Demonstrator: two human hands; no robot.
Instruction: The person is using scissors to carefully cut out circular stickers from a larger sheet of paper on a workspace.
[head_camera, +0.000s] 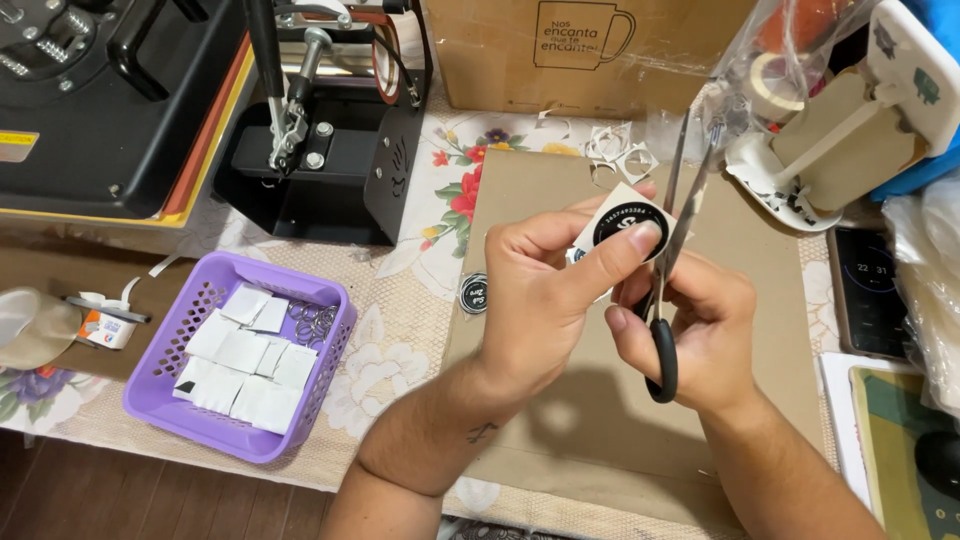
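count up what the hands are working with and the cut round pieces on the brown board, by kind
Scissors: 1, in the right hand
Paper piece with black round print: 1, in the left hand
Cut black round piece on the board: 1
Total: 3

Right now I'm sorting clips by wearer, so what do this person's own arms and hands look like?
Both forearms are bare, with no sleeves in view. The left hand and right hand wear no gloves, and no rings, watch or bracelet show. The left forearm carries a small dark tattoo near the wrist. Fingernails are short and unpainted.
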